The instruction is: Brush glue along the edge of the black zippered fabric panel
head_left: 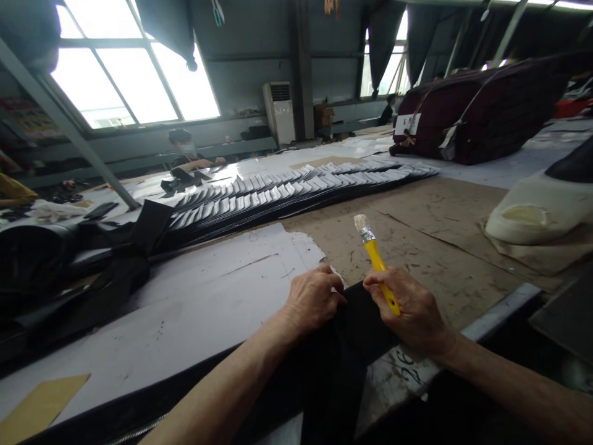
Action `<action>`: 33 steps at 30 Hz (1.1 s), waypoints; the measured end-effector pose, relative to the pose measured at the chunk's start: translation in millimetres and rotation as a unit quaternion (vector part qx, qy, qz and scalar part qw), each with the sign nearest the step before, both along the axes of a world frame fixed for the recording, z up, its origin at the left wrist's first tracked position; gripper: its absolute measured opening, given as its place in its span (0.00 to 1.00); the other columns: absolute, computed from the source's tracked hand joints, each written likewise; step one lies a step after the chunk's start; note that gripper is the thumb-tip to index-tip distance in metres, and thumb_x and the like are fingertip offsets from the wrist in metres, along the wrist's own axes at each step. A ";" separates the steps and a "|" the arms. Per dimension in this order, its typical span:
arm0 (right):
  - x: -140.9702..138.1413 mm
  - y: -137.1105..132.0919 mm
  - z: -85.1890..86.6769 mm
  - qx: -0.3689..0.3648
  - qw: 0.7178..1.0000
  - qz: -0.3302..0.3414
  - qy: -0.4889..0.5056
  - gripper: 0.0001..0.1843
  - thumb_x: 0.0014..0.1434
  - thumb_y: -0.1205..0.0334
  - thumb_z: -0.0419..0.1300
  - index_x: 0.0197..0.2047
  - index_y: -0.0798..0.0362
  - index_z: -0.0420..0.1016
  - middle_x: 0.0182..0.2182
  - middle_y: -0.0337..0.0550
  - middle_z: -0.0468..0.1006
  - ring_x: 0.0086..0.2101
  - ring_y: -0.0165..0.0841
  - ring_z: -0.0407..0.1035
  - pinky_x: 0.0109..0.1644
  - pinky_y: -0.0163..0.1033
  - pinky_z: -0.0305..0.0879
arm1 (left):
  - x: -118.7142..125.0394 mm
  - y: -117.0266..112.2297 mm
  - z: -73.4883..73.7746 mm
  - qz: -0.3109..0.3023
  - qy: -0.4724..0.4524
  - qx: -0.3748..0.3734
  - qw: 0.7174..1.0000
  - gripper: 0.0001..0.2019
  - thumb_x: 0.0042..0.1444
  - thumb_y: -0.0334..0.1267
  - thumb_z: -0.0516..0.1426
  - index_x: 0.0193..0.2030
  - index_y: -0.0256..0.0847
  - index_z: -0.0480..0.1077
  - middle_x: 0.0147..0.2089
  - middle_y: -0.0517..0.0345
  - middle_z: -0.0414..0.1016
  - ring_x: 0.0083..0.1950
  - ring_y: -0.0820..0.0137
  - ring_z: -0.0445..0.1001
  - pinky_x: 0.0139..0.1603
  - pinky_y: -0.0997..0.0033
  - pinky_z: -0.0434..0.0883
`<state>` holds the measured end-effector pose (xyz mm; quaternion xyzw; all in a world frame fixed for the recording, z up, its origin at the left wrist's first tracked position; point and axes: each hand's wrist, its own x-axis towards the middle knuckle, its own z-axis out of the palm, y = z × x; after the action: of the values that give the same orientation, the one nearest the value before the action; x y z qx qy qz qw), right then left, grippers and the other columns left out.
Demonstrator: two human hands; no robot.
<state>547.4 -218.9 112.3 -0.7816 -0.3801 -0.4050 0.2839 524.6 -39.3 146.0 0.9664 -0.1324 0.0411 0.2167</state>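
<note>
My right hand [414, 309] is closed around the yellow handle of a small brush [373, 252], whose pale bristles point up and away from me. My left hand [314, 298] is closed on the top edge of a black fabric piece [345, 346] that hangs over the near edge of the table. Both hands pinch this black piece side by side. The fabric lies partly on white paper [222, 290] and partly on brown cardboard [417, 228].
A long fanned row of dark pieces with white labels [287, 188] runs across the table. Black fabric is heaped at the left [69, 259]. A dark red fabric bundle [482, 111] lies far right, a white bag [537, 213] nearer. Another person [185, 154] sits at the far side.
</note>
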 end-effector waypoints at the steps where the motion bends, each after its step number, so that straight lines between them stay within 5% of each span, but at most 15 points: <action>1: -0.3 -0.1 -0.2 0.002 1.000 0.001 0.002 0.07 0.57 0.75 0.53 0.37 0.53 0.65 0.29 0.40 0.70 0.32 0.29 0.67 0.38 0.34 0.66 | 6.0 -0.9 -2.4 0.000 0.008 -0.004 1.000 0.05 0.51 0.36 0.58 0.35 0.44 0.74 0.40 0.60 0.73 0.41 0.67 0.71 0.39 0.71 0.65; 5: -0.2 -0.1 -2.4 -0.005 1.000 0.017 0.012 0.08 0.57 0.75 0.53 0.37 0.53 0.65 0.29 0.41 0.68 0.32 0.29 0.65 0.38 0.34 0.66 | 20.5 -2.4 -8.0 -0.019 0.039 -0.019 0.999 0.04 0.51 0.35 0.57 0.32 0.42 0.74 0.30 0.60 0.73 0.36 0.67 0.71 0.36 0.71 0.65; 10: 0.5 0.4 -4.4 -0.012 1.000 0.022 0.010 0.08 0.57 0.76 0.52 0.36 0.54 0.65 0.29 0.42 0.68 0.32 0.29 0.65 0.38 0.35 0.66 | 21.1 -2.1 -14.9 -0.037 0.022 -0.050 0.998 0.03 0.51 0.31 0.55 0.32 0.40 0.70 0.32 0.59 0.71 0.37 0.68 0.69 0.40 0.71 0.64; 20: 0.7 3.8 -8.5 -0.029 0.999 0.014 0.010 0.09 0.57 0.76 0.50 0.37 0.54 0.65 0.30 0.42 0.67 0.32 0.30 0.65 0.37 0.36 0.66 | 19.2 14.1 -22.0 0.197 -0.068 -0.208 0.956 0.11 0.56 0.36 0.44 0.25 0.40 0.60 0.23 0.63 0.63 0.26 0.74 0.64 0.28 0.77 0.62; 28: 1.2 3.9 -9.0 -0.036 0.999 0.015 0.001 0.08 0.57 0.76 0.51 0.37 0.54 0.64 0.30 0.42 0.68 0.32 0.30 0.65 0.38 0.37 0.66 | -12.0 54.7 2.7 0.262 -0.083 -0.102 0.956 0.15 0.57 0.40 0.47 0.21 0.40 0.60 0.25 0.58 0.65 0.32 0.67 0.66 0.37 0.67 0.62; 31: 0.3 4.8 -6.2 -0.035 0.999 0.011 -0.012 0.05 0.59 0.73 0.52 0.37 0.54 0.65 0.29 0.42 0.67 0.30 0.30 0.65 0.36 0.36 0.66 | -42.3 52.3 4.7 0.241 -0.081 -0.059 0.965 0.04 0.50 0.31 0.51 0.32 0.39 0.66 0.37 0.53 0.69 0.40 0.63 0.68 0.41 0.63 0.64; 33: -0.1 4.8 -4.6 -0.037 0.999 0.010 -0.016 0.04 0.60 0.71 0.52 0.37 0.54 0.65 0.28 0.42 0.67 0.30 0.30 0.64 0.35 0.37 0.65 | -64.1 42.7 -0.9 0.165 -0.079 -0.044 0.982 0.17 0.48 0.28 0.52 0.46 0.39 0.65 0.48 0.51 0.69 0.48 0.62 0.66 0.49 0.62 0.64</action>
<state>547.3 -214.1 107.7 -0.7809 -0.4073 -0.4003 0.2528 460.5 3.4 145.1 0.9583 0.0140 0.1577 0.2379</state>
